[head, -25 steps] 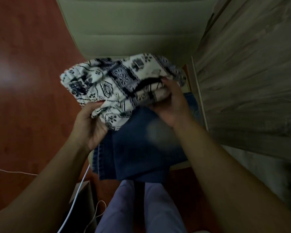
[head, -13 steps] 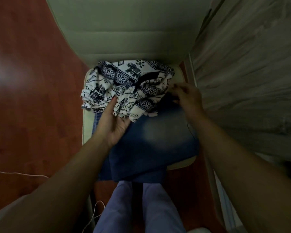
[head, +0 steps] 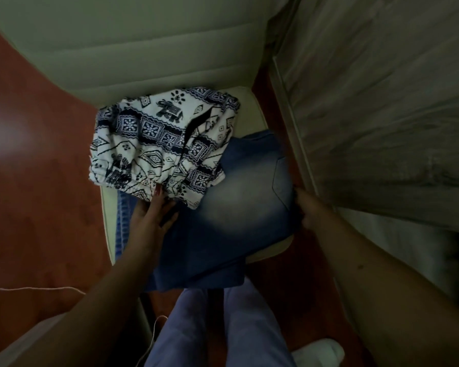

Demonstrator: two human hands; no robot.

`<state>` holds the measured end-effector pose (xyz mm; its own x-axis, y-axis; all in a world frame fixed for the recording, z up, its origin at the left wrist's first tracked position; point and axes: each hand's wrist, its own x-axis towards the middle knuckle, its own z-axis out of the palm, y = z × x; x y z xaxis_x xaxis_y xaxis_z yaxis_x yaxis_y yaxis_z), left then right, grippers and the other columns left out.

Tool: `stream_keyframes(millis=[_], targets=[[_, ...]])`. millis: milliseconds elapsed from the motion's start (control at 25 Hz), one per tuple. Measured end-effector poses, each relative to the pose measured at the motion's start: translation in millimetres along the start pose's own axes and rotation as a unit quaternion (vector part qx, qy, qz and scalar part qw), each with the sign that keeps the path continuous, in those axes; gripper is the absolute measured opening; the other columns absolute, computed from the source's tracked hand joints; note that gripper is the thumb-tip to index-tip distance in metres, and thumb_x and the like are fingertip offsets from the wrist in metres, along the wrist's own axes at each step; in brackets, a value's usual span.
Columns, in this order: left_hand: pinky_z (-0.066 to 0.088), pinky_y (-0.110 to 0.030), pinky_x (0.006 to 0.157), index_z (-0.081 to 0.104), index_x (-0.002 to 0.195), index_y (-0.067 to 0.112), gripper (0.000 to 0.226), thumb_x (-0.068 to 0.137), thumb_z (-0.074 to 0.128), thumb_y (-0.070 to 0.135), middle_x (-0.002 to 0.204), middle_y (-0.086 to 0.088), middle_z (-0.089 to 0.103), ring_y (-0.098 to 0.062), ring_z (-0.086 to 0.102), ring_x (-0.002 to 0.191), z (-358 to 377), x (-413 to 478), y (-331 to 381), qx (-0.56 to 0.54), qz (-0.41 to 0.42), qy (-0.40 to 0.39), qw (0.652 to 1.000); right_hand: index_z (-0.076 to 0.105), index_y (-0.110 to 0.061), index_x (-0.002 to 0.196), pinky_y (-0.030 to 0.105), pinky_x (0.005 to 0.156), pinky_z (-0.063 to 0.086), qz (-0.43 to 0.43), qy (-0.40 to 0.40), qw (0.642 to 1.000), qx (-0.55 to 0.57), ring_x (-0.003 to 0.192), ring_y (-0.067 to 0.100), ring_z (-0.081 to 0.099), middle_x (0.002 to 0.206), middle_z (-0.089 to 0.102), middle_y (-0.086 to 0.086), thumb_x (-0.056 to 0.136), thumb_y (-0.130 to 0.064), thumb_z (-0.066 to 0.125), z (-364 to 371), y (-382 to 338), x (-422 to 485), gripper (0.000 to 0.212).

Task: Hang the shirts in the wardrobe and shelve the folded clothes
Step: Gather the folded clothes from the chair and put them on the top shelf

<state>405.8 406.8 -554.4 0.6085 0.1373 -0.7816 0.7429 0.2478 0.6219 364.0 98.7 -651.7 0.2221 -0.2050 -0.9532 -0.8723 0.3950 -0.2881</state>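
Mid-frame on the chair seat (head: 252, 112), thick, floppy folded jeans (head: 231, 207) carry a light patterned garment (head: 157, 144); the left hand (head: 153, 217) rests straight-fingered on their left side, the right hand (head: 307, 207) meets their right edge, grip unclear, so lift from beneath both sides.

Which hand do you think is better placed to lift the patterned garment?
Likely left: the left hand touches the patterned garment; the right hand is at the jeans, well apart from it.
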Motion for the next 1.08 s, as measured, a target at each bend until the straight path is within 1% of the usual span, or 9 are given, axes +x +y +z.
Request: stream_keyframes(millis=[120,240,360,440,560,680,840,960,1080], targets=[[0.048,-0.032,0.089,0.053,0.104,0.028,0.011,0.094,0.05,0.034,0.115,0.005,0.06,-0.014,0.059,0.105,0,5,1,0.011,-0.003,0.002,1.0,0.058,-0.015,0.126,0.037,0.089,0.046,0.05,-0.06,0.997,0.026,0.114,0.031,0.055,0.119,0.064,0.009,0.095,-0.047,0.043,-2,10,1,0.047],[0.049,-0.031,0.086,0.052,0.103,0.026,0.011,0.095,0.05,0.031,0.111,0.005,0.059,-0.014,0.059,0.104,-5,11,1,0.01,-0.012,0.004,1.0,0.066,-0.011,0.095,0.037,0.079,0.046,0.09,-0.054,0.993,0.052,0.087,0.029,0.061,0.089,0.073,0.009,0.098,-0.035,0.043,0,10,-8,0.034],[0.049,-0.032,0.088,0.052,0.102,0.026,0.009,0.095,0.049,0.031,0.106,0.005,0.058,-0.014,0.059,0.102,-9,14,-1,0.013,-0.013,-0.006,1.0,0.075,-0.011,0.066,0.037,0.074,0.049,0.087,-0.034,0.99,0.104,0.062,0.024,0.069,0.074,0.073,0.009,0.1,-0.027,0.039,-5,9,-10,0.052],[0.049,-0.032,0.087,0.052,0.1,0.025,0.01,0.095,0.05,0.033,0.101,0.006,0.057,-0.013,0.059,0.099,-11,15,-2,0.016,-0.011,-0.016,1.0,0.074,-0.012,0.052,0.031,0.056,0.056,0.066,-0.037,0.985,0.158,0.05,0.021,0.069,0.06,0.072,0.007,0.101,-0.025,0.037,-11,8,-15,0.063],[0.049,-0.032,0.088,0.051,0.102,0.024,0.012,0.095,0.049,0.034,0.103,0.006,0.057,-0.013,0.059,0.1,-11,17,-1,0.014,-0.013,-0.032,0.999,0.076,-0.014,0.071,0.027,0.045,0.056,0.013,-0.014,0.974,0.226,0.056,0.022,0.07,0.063,0.074,0.004,0.098,-0.023,0.041,-23,3,-32,0.045],[0.05,-0.03,0.082,0.052,0.107,0.021,0.018,0.094,0.049,0.034,0.106,0.003,0.057,-0.013,0.058,0.1,-13,15,2,0.005,-0.017,-0.035,0.999,0.065,-0.013,0.101,0.03,0.062,0.056,-0.059,-0.011,0.968,0.245,0.077,0.023,0.066,0.08,0.073,0.002,0.096,-0.022,0.045,-27,2,-57,0.023],[0.048,-0.034,0.09,0.048,0.134,0.018,0.053,0.09,0.051,0.049,0.115,0.003,0.05,-0.012,0.053,0.099,-16,11,13,-0.002,-0.071,-0.086,0.994,0.065,-0.016,0.105,0.033,0.076,0.054,-0.176,-0.028,0.939,0.295,0.091,0.021,0.064,0.096,0.071,0.001,0.077,-0.017,0.063,-23,-2,-105,0.028],[0.052,-0.043,0.09,0.056,0.12,0.026,0.044,0.086,0.056,0.054,0.117,0.0,0.053,-0.017,0.055,0.102,-12,6,40,-0.033,-0.091,-0.15,0.984,0.063,-0.013,0.11,0.028,0.073,0.055,-0.322,0.0,0.921,0.218,0.091,0.016,0.065,0.098,0.07,-0.002,0.088,-0.012,0.058,-12,-7,-150,0.023],[0.059,-0.036,0.071,0.057,0.11,0.02,0.042,0.088,0.05,0.055,0.093,0.002,0.065,-0.017,0.064,0.084,-28,8,73,-0.028,-0.049,-0.135,0.989,0.056,-0.007,0.123,0.029,0.091,0.051,-0.481,0.075,0.873,-0.022,0.111,0.019,0.06,0.121,0.064,0.008,0.088,-0.024,0.059,25,5,-186,0.039]])
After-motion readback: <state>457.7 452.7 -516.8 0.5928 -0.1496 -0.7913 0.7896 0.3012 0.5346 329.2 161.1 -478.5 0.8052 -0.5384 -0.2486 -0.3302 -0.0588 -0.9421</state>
